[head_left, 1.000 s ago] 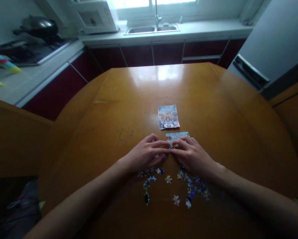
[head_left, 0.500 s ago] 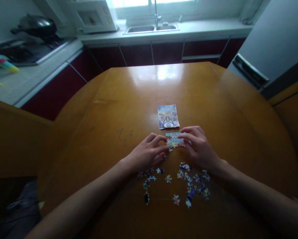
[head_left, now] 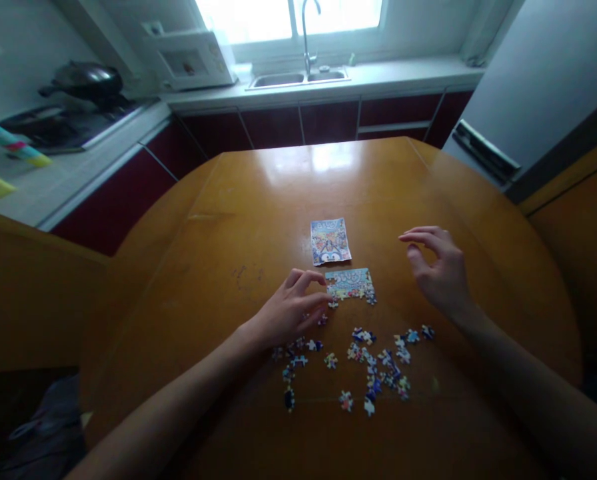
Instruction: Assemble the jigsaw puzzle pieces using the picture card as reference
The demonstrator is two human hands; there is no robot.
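Observation:
A joined block of puzzle pieces point(head_left: 349, 283) lies on the wooden table, light blue with a colourful lower edge. Just above it is a creased picture sheet point(head_left: 330, 241) with a penguin. My left hand point(head_left: 298, 307) rests at the block's left edge, fingers apart and curved, with nothing seen in them. Raised to the right of the block, my right hand point(head_left: 438, 267) is empty, thumb and forefinger apart. Several loose pieces point(head_left: 373, 367) are scattered nearer to me, and a few more point(head_left: 289, 373) lie below my left hand.
The wooden table point(head_left: 258, 220) has rounded sides. Beyond it stand a counter with a sink point(head_left: 278, 80), a microwave point(head_left: 193, 61) and a pot point(head_left: 91, 81) on the stove. A grey fridge point(head_left: 543, 73) is at the right.
My right hand has lifted off the joined block and moved right, uncovering the block's right side and several loose pieces. My left hand has barely moved. The view has tilted up slightly.

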